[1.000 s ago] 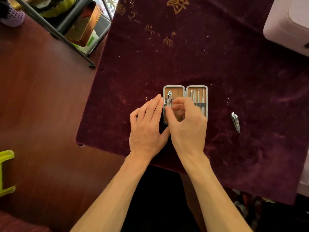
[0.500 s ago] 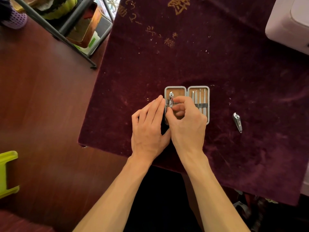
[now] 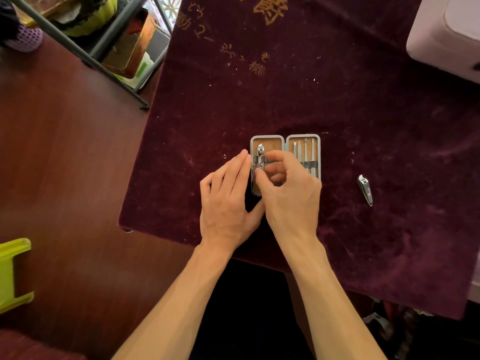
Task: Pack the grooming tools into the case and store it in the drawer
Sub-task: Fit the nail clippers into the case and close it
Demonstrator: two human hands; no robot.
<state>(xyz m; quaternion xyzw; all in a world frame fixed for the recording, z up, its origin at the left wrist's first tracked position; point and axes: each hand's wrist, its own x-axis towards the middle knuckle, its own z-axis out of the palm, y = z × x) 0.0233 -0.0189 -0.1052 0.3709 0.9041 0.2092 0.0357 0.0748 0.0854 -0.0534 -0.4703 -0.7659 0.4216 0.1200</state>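
The right hand [image 3: 291,193] is curled over the left half of the open case [image 3: 285,141], thumb and forefinger pinched close on the nail clipper [image 3: 260,157] seated there. The left hand [image 3: 226,201] is laid flat on the cloth [image 3: 337,100], its fingers [image 3: 237,167] pressed together and straight, the tips touching the case's left edge; nothing is held in it.

The case is spread flat on the bench, near its front edge, its two halves side by side. The seated clipper is set upright in the picture, long axis running away from the person, with a dark strap across its middle. In the right half, slim metal tools [image 3: 305,154] are lined up parallel under a strap, points aimed away.

A second clipper [image 3: 365,189] is left loose on the cloth, well apart to the right of the case, tilted a little off that same line.

The lower part of the case is hidden beneath the right hand, and the seated clipper's near end is covered by the thumb.
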